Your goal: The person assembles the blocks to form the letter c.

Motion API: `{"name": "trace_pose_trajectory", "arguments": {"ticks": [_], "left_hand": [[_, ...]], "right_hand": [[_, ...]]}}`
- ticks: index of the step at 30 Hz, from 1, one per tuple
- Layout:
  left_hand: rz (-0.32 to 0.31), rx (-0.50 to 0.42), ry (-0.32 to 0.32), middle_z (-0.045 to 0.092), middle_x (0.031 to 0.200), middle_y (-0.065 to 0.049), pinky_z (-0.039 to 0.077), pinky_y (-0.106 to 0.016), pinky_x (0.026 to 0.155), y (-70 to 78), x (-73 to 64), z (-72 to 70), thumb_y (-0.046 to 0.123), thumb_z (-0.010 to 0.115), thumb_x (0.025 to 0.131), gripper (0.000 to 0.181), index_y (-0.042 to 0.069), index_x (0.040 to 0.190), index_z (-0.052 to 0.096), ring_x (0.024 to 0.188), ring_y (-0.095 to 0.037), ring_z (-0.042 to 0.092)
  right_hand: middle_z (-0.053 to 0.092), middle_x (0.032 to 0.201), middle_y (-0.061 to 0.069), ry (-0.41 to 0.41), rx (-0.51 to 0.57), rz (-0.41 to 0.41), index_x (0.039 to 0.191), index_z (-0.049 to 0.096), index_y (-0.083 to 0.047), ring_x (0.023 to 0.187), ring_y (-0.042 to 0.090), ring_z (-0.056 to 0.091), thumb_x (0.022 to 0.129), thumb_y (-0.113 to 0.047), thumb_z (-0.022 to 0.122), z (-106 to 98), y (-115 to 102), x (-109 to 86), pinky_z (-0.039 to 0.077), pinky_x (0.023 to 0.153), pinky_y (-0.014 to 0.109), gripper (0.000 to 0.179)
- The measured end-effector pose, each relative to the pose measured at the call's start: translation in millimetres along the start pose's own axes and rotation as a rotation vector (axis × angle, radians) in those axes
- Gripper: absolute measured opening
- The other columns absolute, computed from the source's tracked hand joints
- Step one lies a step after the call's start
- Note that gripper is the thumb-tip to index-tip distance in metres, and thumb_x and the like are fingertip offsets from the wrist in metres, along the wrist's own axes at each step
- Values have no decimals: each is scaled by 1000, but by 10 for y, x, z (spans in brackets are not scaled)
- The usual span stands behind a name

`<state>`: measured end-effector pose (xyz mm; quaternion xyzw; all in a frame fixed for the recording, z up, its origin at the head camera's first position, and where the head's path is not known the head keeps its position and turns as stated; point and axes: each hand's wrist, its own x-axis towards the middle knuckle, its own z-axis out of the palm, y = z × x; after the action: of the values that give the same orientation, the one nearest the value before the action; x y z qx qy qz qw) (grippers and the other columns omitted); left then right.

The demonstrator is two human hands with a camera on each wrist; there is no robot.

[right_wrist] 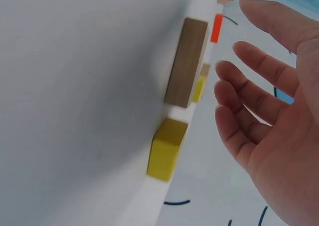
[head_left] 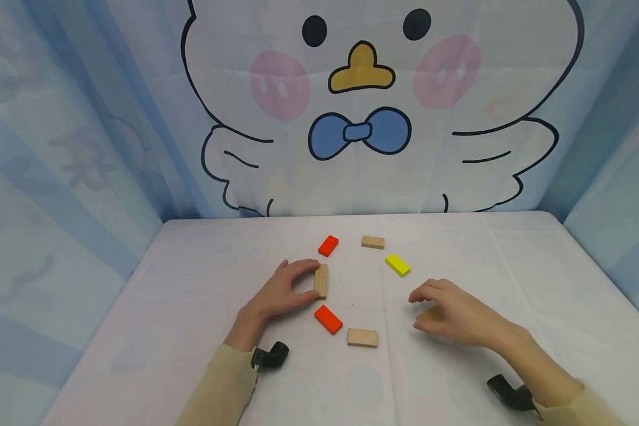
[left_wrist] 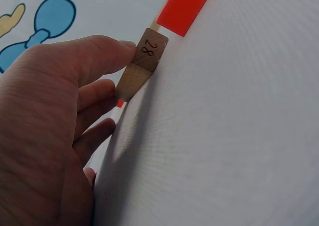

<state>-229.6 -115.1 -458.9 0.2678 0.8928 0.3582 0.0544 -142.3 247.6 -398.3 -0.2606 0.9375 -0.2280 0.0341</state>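
The wooden block (head_left: 322,282), marked 28 on its end, sits at nine o'clock in a loose ring of blocks as the wearer sees it, pinched lengthwise between the thumb and a finger of the left hand (head_left: 283,288). Just beside it lie the lower red block (head_left: 328,319) at eight o'clock and the upper red block (head_left: 328,246) at eleven; a careless turn of that wrist could swing the held block's end into either one and shove it out of line. The right hand (head_left: 449,310) hovers at four o'clock, fingers loosely spread and gripping nothing, over another wooden block (right_wrist: 186,61); the right wrist view shows a gap between them, and a near yellow block (right_wrist: 168,149) just off that block's end. If the hand drops too quickly, its fingertips could tip the wooden block or knock it against its yellow neighbour, which the hand hides from the head camera. The far wooden block (head_left: 373,242) at twelve, the far yellow block (head_left: 397,265) at one and the near wooden block (head_left: 362,338) at six lie untouched. The surface (head_left: 309,390) is covered in white cloth with a crease that might drag at a sliding block; beyond, toward twelve, hangs a cartoon backdrop (head_left: 362,183), with pale blue drapes (head_left: 69,177) at nine and three.
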Motion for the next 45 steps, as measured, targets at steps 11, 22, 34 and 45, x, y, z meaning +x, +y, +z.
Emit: {"name": "trace_pose_trajectory", "arguments": {"ticks": [11,22,34,45], "left_hand": [[-5,-3,1,53,148,-6,7,-52,122,-13,-11,3,29,73,90,58,12,143,56,140,-24,43],[-3,-1,6,53,147,-5,8,-52,121,-24,-7,9,29,73,90,57,13,143,56,139,-24,44],[-6,4,1,53,147,-5,7,-50,122,-10,8,-1,28,73,90,58,14,144,56,139,-23,43],[-14,16,3,53,148,-5,8,-52,122,-4,11,5,30,73,90,58,14,144,56,139,-24,43]], "right_hand": [[61,109,-13,7,-42,-11,106,70,-21,103,19,54,80,-22,87,-43,221,-155,50,90,46,31],[61,108,-16,29,-37,-75,104,70,-25,104,18,52,81,-10,85,-19,356,-175,47,90,46,31],[62,108,-15,-27,-8,-107,106,71,-25,106,20,53,84,-11,83,-9,300,-59,47,92,47,28],[63,111,-13,-81,-6,-140,105,71,-24,108,20,52,83,-6,82,71,155,70,45,94,49,31]]}}
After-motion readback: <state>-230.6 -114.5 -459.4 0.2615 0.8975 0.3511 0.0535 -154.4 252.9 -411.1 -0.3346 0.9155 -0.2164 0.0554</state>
